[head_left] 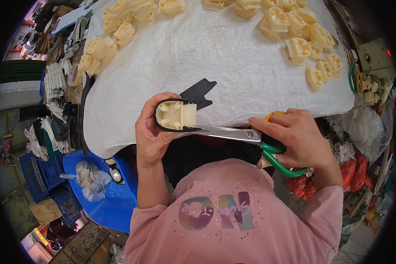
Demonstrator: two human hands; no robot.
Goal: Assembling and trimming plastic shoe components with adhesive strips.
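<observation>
My left hand (146, 134) grips a cream plastic shoe heel (167, 115), its hollow, ribbed side facing up. A black covering (157, 121) wraps around the heel's curved outside and rises slightly past its rim. In my right hand (301, 138) is a pair of scissors (233, 133) with green and yellow handles. Their metal blades point left, and the tips reach the lower right edge of the black covering. Just behind the heel lies a black flat piece (200, 93) with notched ends; whether it joins the covering I cannot tell.
A white woven sheet (215, 53) covers the work table. Several bare cream heels (297, 26) are piled at the far right, more (103, 48) at the far left. A blue plastic chair (119, 207) holding a clear bag (90, 180) is at my left. Red bags (356, 171) hang at right.
</observation>
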